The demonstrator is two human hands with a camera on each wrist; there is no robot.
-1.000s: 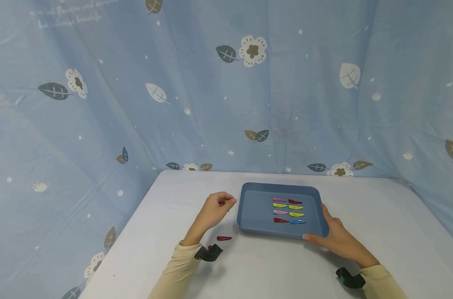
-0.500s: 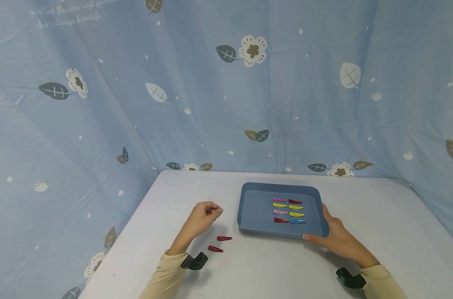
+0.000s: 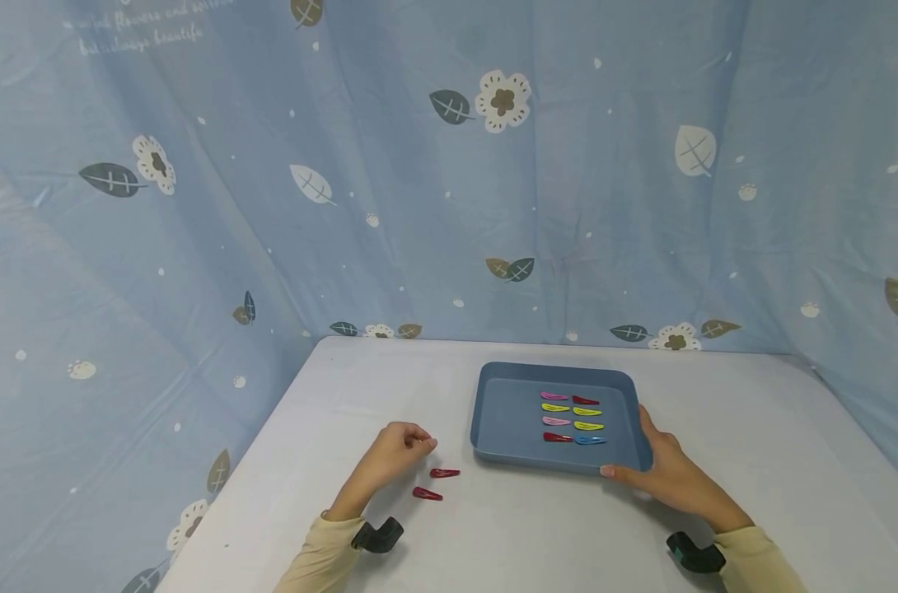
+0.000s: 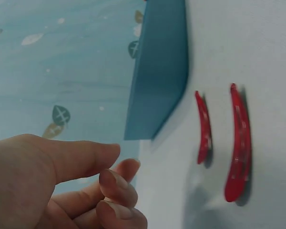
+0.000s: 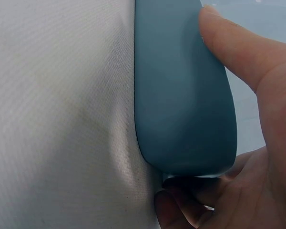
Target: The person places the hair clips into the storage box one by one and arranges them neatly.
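My left hand (image 3: pixel 399 453) hovers above the table, just behind and left of two red snap hair clips (image 3: pixel 445 473). In the left wrist view its fingers are loosely bent, with nothing between thumb and fingertips, and both red hair clips (image 4: pixel 238 143) lie to the right. My right hand (image 3: pixel 671 471) grips the near right corner of the blue-grey tray (image 3: pixel 508 428), thumb on the front rim. The right wrist view has the thumb on the tray wall (image 5: pixel 181 95) and the other fingers around the corner. Inside the tray, several hair clips (image 3: pixel 588 426) in pink, red, yellow and blue form two columns.
The white table (image 3: pixel 538 535) stands against a blue curtain (image 3: pixel 419 206) printed with leaves and flowers. Bare tray floor shows left of the clip columns. A black wrist camera (image 3: pixel 378 535) is strapped to the left wrist, another (image 3: pixel 694 552) to the right.
My left hand has moved from beside the tray's left edge back leftward and down toward the loose red hair clips, uncovering the nearer one. My right hand and the tray stay put.
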